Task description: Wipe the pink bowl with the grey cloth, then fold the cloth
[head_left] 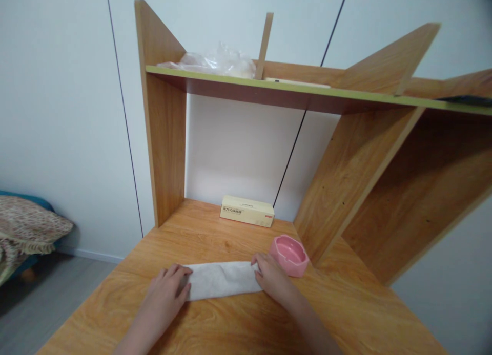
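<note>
A white cloth (223, 280), folded into a long flat strip, lies on the wooden desk in front of me. At its left end, my left hand (171, 286) grips the edge between thumb and fingers. My right hand (269, 273) pinches the opposite end near its far corner. The strip looks slightly wrinkled along its middle. Just beyond my right hand stands a pink angular bowl (290, 265), close to my knuckles.
A cream box (247, 211) lies at the back of the wooden desk (215, 324). Over it runs a shelf (230, 83) bearing a clear plastic bag (221, 62). Upright panels (167, 145) flank the desk. Patterned fabric (31, 224) covers a blue seat at far left.
</note>
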Demonstrator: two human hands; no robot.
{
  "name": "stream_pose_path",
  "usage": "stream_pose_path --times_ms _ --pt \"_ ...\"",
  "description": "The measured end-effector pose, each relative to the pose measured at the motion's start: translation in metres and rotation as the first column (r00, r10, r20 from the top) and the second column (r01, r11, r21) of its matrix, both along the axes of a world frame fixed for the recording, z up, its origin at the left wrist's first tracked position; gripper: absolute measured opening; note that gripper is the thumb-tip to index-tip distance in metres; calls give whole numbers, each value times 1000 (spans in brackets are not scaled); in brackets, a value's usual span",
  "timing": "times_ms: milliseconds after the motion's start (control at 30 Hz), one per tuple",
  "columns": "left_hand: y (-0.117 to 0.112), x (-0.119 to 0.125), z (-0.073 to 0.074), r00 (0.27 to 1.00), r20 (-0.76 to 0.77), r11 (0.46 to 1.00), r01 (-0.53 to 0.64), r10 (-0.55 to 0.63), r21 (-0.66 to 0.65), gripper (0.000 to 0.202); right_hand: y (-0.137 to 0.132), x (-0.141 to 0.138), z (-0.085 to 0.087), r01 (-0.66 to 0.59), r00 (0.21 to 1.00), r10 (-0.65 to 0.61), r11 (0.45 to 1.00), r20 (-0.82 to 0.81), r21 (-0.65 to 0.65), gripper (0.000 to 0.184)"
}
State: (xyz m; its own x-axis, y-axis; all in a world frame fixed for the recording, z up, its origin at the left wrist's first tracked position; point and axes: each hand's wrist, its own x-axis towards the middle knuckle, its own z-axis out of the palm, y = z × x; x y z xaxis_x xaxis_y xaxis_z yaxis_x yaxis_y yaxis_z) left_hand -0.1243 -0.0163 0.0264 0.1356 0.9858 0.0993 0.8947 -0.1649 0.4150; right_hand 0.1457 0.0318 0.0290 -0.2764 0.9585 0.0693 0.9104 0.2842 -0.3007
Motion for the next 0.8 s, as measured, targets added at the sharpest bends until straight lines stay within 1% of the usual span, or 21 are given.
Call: stream_pose_path --times_ms 100,167,233,367,467,533,633,700,800 --pt "0 1 -5 1000 -6 999 -1 1 -34 29 2 3 -1 3 1000 -3 1000 -5 -22 20" --pt "0 1 -6 1000 -11 999 3 -3 -32 30 2 4 -1 1 1000 -1 1000 -12 -27 22" --pt "1 1 -5 1000 -25 999 7 -8 -35 31 2 4 0 -4 1000 3 1000 -17 -30 25" --pt "-1 1 -1 999 -37 999 4 -6 -47 31 1 2 5 22 1000 -22 999 -6 -33 18" --pt "-4 0 0 1000 -18 998 23 -24 -51 31 1 3 9 87 996 -87 996 14 -15 16" --pt "-5 -2 0 999 6 997 54 -54 -50 31 0 3 10 165 986 -164 986 36 1 16" --pt "-4 -5 -1 996 30 995 88 -87 -46 30 -1 -3 7 299 951 -300 954 81 23 16" --pt "-4 -3 1 997 13 996 76 -76 -53 30 -3 -8 5 352 929 -354 935 107 36 18" --pt "-10 9 7 996 -85 999 -17 14 -33 33 -7 -11 8 378 914 -385 923 127 74 23"
